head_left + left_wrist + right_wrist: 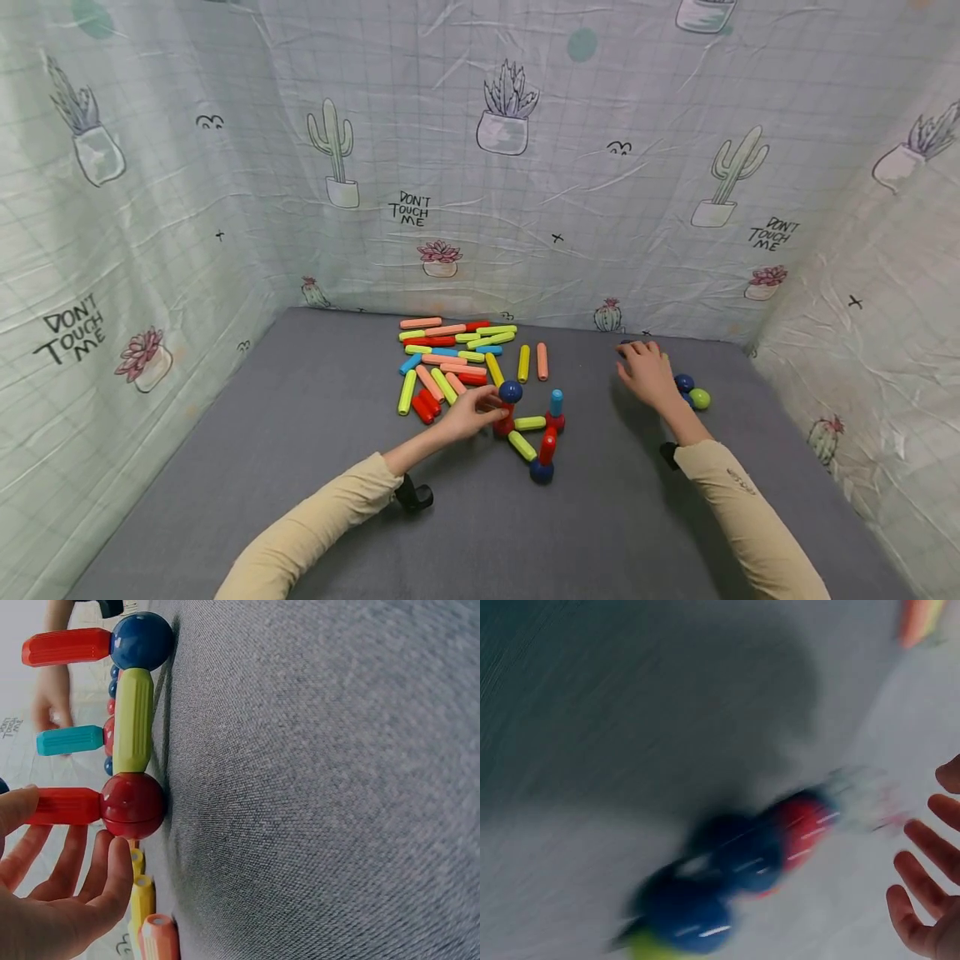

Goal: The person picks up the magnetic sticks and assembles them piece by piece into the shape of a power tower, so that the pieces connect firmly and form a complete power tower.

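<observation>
Left of the built frame, my left hand (472,414) grips an upright red stick (66,806), its thumb laid against the stick. A dark blue ball (511,392) caps that stick, and a red ball (133,808) forms its foot. Lime sticks (522,446) join this foot to another blue ball (542,472) and a second red ball (555,422). Those two carry an upright red stick (548,447) and a light blue stick (557,402). Over at the right, my right hand (648,372) hovers with fingers spread and holds nothing; blurred balls (754,855) lie near it.
Many loose sticks (438,342) in red, pink, lime, yellow and blue lie behind the left hand. A lime ball (700,399) and blue balls (683,383) sit beside the right wrist. A patterned cloth (465,183) hangs around the grey table (300,433).
</observation>
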### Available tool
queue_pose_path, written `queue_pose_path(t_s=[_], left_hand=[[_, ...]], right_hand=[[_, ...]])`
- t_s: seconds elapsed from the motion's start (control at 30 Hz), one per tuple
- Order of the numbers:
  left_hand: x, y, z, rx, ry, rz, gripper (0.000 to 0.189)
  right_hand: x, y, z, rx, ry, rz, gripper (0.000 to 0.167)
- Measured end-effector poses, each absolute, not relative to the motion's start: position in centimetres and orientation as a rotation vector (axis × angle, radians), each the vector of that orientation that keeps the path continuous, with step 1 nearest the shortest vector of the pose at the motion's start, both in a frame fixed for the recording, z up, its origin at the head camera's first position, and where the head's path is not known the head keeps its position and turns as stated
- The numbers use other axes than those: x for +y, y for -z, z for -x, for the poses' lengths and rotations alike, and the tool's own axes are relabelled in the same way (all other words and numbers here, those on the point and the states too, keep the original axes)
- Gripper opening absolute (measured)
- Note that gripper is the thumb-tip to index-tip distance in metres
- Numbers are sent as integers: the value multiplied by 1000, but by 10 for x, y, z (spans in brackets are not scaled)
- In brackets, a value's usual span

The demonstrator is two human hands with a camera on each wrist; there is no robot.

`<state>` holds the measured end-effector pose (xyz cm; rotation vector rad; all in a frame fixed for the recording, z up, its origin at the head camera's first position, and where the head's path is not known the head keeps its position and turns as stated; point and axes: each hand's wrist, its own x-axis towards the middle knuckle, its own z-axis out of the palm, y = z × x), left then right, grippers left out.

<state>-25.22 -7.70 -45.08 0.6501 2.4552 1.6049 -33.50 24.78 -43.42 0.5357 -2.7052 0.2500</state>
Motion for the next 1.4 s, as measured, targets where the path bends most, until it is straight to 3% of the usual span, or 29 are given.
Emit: queue_pose_path(t_s=[0.23, 0.63, 0.73, 0.87, 1.03, 1.23, 1.4], left_hand=[[-76, 465, 260, 2444, -1595, -644, 29], [-75, 431, 239, 2411, -1598, -677, 27], [-77, 428, 236, 2415, -1596, -651, 27], [-80, 429, 236, 2408, -1598, -620, 27], [-80, 431, 237, 2400, -1605, -622, 29], [-78, 429, 237, 2402, -1599, -642, 29], [-79, 428, 238, 2401, -1593, -637, 30]], right_hand=[[286, 458, 357, -2901, -95, -344, 38], [276, 458, 354, -2859, -119, -240, 43], [252, 443, 342, -2804, -428, -345, 43], [212, 419, 316, -2650, -794, -690, 41], [181, 399, 289, -2533, -772, -1055, 35], [178, 404, 277, -2632, -542, -1038, 35], [190, 414, 280, -2671, -651, -986, 46]])
